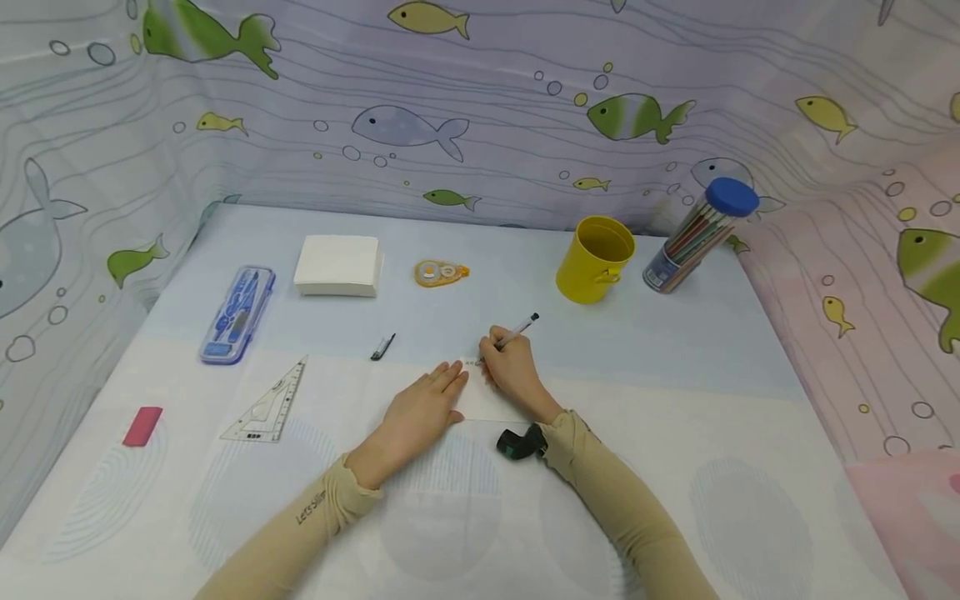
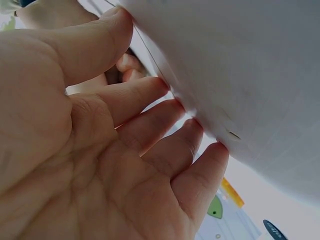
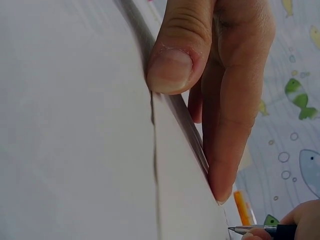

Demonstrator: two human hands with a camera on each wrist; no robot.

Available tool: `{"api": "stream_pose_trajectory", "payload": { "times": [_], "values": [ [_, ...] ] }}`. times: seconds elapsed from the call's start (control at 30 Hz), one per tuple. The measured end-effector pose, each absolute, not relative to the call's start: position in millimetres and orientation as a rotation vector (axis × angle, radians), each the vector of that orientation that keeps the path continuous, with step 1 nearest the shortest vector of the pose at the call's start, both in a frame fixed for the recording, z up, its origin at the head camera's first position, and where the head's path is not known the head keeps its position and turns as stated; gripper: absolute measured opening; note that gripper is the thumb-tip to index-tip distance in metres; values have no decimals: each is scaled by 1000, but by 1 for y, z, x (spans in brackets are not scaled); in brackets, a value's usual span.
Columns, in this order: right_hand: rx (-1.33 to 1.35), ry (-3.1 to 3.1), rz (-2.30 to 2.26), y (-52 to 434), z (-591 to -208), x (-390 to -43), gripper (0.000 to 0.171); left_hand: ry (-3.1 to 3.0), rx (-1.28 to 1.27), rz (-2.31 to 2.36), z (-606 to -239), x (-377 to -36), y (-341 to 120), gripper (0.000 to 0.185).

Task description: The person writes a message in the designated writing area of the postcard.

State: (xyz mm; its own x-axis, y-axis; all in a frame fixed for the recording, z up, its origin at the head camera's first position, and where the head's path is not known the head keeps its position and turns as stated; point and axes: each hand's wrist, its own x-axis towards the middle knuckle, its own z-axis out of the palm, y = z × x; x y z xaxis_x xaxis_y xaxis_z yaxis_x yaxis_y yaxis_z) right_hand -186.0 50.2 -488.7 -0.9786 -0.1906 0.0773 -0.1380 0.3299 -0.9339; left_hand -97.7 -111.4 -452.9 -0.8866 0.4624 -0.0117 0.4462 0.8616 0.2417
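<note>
A sheet of white paper (image 1: 491, 406) lies on the table before me, with small marks of writing near its top edge. My right hand (image 1: 513, 367) holds a pen (image 1: 519, 331) slanted against the sheet; its tip (image 3: 235, 229) shows at the lower right of the right wrist view. My left hand (image 1: 420, 408) lies palm down on the paper's left part, thumb apart from the fingers. In the left wrist view its fingertips (image 2: 192, 127) touch the surface. The pen's cap (image 1: 382, 347) lies beyond the left hand.
At the back stand a white block (image 1: 339, 265), a correction tape (image 1: 440, 272), a yellow cup (image 1: 592, 262) and a pencil tube (image 1: 693, 242). To the left lie a blue stationery case (image 1: 237, 315), a set square (image 1: 266, 408) and a pink eraser (image 1: 142, 426).
</note>
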Motion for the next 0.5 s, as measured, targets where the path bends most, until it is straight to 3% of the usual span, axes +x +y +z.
{"api": "stream_pose_trajectory", "payload": {
  "times": [0.5],
  "values": [
    [-295, 2541, -1802, 49, -492, -187, 37, 2972, 737, 347, -457, -98, -112, 57]
  ]
}}
